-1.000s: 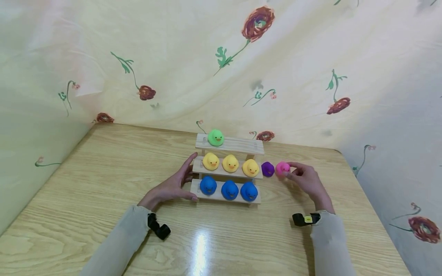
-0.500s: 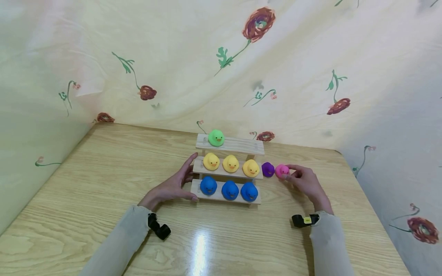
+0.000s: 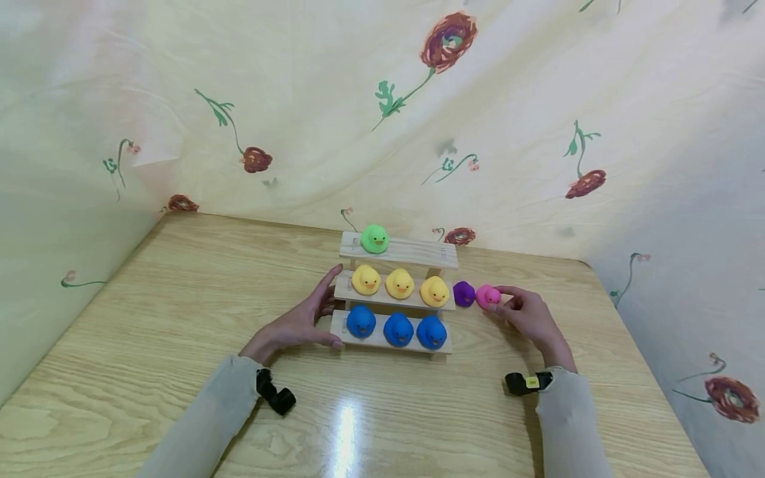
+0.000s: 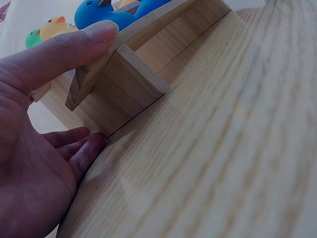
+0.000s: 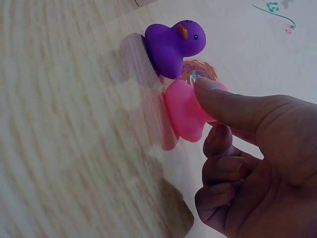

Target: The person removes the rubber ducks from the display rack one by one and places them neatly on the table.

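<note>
A three-tier wooden rack (image 3: 399, 253) stands on the table. My left hand (image 3: 294, 325) spans its left end, thumb (image 4: 74, 52) on the lowest shelf's edge and the other fingers curled by the side. A pink rubber duck (image 3: 487, 297) sits on the table to the right, pinched between thumb and fingers of my right hand (image 3: 528, 317). In the right wrist view, the pink duck (image 5: 187, 111) is beside a purple rubber duck (image 5: 168, 47), which stands near the rack's right end.
On the rack, a green duck (image 3: 374, 239) sits on the top shelf, three yellow ducks (image 3: 400, 283) on the middle one and three blue ducks (image 3: 398, 329) on the lowest. A flowered cloth (image 3: 335, 106) hangs behind the wooden table (image 3: 239, 249).
My right hand has shifted the pink duck slightly toward the front and left, close to the purple one, within the first half second. My left hand stays at the rack.
</note>
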Demonstrator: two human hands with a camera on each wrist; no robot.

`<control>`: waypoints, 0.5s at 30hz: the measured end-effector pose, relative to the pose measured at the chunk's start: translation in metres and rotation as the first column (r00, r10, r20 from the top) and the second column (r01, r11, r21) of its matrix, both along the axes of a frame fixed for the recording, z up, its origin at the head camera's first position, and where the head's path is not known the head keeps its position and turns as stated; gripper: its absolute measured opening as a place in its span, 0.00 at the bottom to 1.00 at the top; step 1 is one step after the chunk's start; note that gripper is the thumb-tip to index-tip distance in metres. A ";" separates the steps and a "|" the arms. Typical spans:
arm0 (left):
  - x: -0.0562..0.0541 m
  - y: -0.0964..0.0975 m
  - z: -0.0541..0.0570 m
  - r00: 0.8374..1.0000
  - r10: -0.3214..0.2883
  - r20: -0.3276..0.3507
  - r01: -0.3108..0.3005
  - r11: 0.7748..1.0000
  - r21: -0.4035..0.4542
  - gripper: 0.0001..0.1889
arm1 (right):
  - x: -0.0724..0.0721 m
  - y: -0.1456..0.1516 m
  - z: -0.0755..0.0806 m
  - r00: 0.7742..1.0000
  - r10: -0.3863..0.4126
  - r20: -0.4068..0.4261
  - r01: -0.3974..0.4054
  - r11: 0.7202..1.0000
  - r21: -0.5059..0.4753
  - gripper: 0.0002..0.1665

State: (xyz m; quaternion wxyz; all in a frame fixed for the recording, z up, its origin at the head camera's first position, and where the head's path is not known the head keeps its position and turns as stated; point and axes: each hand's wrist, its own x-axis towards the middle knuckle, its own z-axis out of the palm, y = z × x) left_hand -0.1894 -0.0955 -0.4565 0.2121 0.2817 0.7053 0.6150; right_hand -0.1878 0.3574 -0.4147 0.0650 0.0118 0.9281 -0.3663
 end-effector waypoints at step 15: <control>0.000 0.000 0.002 1.000 -0.002 0.017 0.002 1.000 -0.006 0.69 | 0.003 0.001 0.012 0.998 -0.022 -0.064 0.022 1.000 0.012 0.31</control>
